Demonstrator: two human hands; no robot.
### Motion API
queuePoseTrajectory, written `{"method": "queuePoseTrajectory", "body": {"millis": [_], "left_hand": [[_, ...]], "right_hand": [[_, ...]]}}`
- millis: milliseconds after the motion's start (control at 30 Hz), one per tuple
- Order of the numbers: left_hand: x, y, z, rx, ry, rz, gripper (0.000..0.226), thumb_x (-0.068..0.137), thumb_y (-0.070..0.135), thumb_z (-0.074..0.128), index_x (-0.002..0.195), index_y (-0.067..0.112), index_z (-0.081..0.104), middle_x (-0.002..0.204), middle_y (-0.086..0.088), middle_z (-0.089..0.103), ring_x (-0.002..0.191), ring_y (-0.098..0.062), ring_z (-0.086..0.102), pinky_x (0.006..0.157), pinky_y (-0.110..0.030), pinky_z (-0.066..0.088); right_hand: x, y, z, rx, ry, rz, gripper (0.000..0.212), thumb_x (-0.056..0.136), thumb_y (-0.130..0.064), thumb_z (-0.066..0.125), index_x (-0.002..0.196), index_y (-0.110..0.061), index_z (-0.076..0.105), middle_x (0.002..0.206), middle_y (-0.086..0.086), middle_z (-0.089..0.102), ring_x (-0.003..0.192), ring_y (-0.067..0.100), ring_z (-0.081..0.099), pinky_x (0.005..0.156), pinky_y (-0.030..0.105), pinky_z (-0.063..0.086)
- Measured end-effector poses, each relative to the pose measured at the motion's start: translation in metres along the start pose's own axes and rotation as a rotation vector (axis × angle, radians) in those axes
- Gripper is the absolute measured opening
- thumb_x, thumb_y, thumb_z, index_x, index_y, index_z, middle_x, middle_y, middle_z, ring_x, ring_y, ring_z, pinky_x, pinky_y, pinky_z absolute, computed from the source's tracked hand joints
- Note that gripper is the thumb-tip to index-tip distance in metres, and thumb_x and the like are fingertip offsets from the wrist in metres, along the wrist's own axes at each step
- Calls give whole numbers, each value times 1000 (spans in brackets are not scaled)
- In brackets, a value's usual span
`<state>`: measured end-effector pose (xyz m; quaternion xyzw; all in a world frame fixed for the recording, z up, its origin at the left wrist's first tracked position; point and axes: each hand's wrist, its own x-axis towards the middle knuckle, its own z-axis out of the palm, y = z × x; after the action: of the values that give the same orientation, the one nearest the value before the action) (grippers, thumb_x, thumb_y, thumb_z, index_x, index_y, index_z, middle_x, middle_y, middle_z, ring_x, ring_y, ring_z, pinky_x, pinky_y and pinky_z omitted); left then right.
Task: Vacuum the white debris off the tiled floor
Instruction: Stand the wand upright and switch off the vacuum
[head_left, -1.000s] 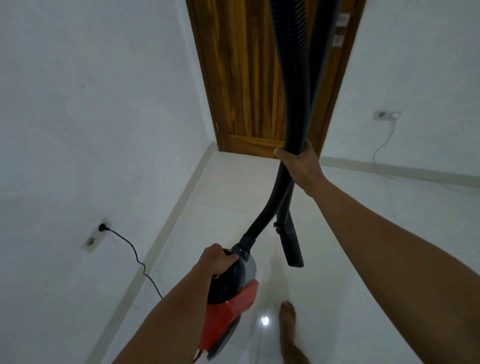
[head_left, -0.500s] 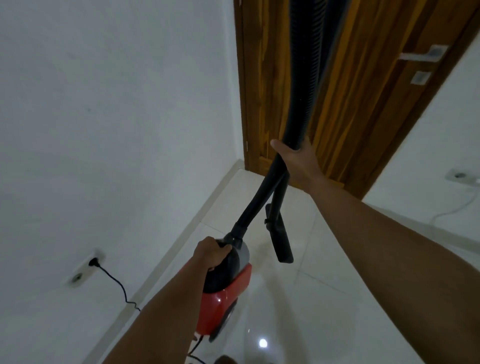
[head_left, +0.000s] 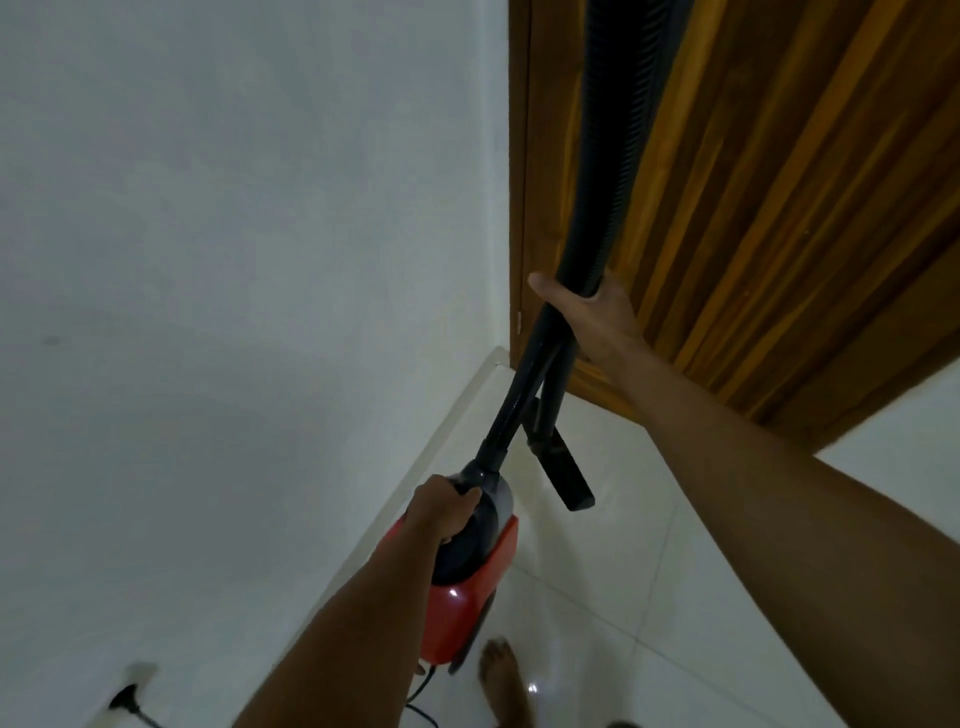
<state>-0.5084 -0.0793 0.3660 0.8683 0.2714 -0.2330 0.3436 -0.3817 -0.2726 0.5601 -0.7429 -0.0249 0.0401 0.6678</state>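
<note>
Head view: the left hand (head_left: 441, 512) has its fingers curled tight round the black top handle of a red and black canister vacuum cleaner (head_left: 467, 587), which hangs tilted, hose end uppermost. Whether its wheels touch the tiles cannot be told. The canister is closed and its contents are hidden.

The right hand (head_left: 592, 317), raised higher, grips the black ribbed hose (head_left: 618, 156). The thumb lies across the near side; the other fingers wrap behind, out of sight. Two runs of hose pass through this grip: one goes down to the canister inlet, the other ends in a black crevice nozzle (head_left: 566, 475) hanging above the white tiled floor (head_left: 649, 597).

White debris cannot be made out on the pale tiles.

A wooden door (head_left: 779, 208) stands directly behind the hose. A white wall (head_left: 234, 260) with pale skirting (head_left: 441, 431) runs along the left. A black plug (head_left: 127, 699) sits in a low wall socket, and a power cord (head_left: 415, 696) trails beneath the canister. A bare foot (head_left: 501, 675) rests just beside the canister's lower end.
</note>
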Motion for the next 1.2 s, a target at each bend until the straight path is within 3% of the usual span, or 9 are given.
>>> {"method": "queuePoseTrajectory", "body": {"millis": [67, 200, 333, 467, 533, 633, 767, 1067, 1200], "left_hand": [[32, 16, -13, 37, -14, -1, 53, 96, 51, 62, 135, 15, 62, 100, -10, 73, 72, -26, 72, 70, -33, 62], [94, 51, -37, 81, -30, 23, 50, 100, 47, 58, 138, 15, 61, 103, -9, 71, 63, -16, 62, 57, -23, 50], [166, 79, -48, 89, -38, 14, 49, 101, 46, 59, 136, 13, 63, 89, -3, 64, 55, -12, 56, 48, -19, 42], [256, 105, -46, 85, -30, 0, 48, 102, 48, 56, 139, 17, 62, 90, -4, 67, 53, -13, 59, 49, -19, 42], [304, 115, -38, 67, -38, -20, 48, 102, 46, 55, 143, 21, 59, 103, -10, 73, 66, -21, 68, 63, -24, 52], [373, 126, -21, 27, -39, -80, 51, 101, 48, 57, 142, 18, 59, 111, -13, 73, 84, -30, 70, 76, -30, 56], [460, 130, 4, -11, -34, -136, 51, 98, 48, 61, 135, 12, 63, 115, -16, 73, 98, -35, 72, 82, -33, 57], [620, 109, 75, 87, -21, -109, 48, 101, 51, 56, 120, 10, 71, 111, -13, 74, 105, -31, 69, 84, -31, 51], [671, 95, 102, 109, -39, -110, 51, 99, 54, 57, 124, 13, 73, 119, -15, 73, 111, -34, 68, 87, -33, 52]], "right_hand": [[34, 0, 3, -6, -11, 6, 74, 76, -49, 88, 138, -20, 58, 119, -10, 67, 108, 1, 62, 92, 22, 55], [105, 9, 8, -52, -71, 23, 75, 69, -44, 94, 133, -26, 59, 118, -18, 65, 103, -9, 61, 84, 10, 52], [186, 42, 17, -134, -145, 67, 79, 65, -39, 98, 130, -21, 59, 118, -10, 66, 106, 1, 63, 93, 22, 53], [282, 96, 28, -229, -213, 126, 36, 86, -3, 81, 115, -4, 61, 110, 13, 68, 106, 23, 67, 103, 43, 54], [332, 130, 33, -232, -224, 155, 25, 96, -1, 68, 120, -6, 61, 110, 6, 65, 108, 23, 64, 110, 42, 49], [393, 166, 37, -288, -338, 234, 48, 105, -24, 59, 149, -10, 47, 139, 4, 57, 126, 21, 54, 104, 18, 36], [469, 234, 40, -378, -420, 232, 67, 105, -25, 60, 161, -10, 26, 160, 9, 41, 144, 24, 41, 91, 6, 26], [575, 391, 88, -441, -311, 180, 63, 102, -17, 65, 157, -8, 36, 157, 9, 44, 145, 22, 41, 102, 8, 25], [600, 452, 104, -484, -240, 206, 70, 101, -22, 65, 159, -6, 30, 161, 13, 39, 148, 29, 37, 125, 34, 25]]}}
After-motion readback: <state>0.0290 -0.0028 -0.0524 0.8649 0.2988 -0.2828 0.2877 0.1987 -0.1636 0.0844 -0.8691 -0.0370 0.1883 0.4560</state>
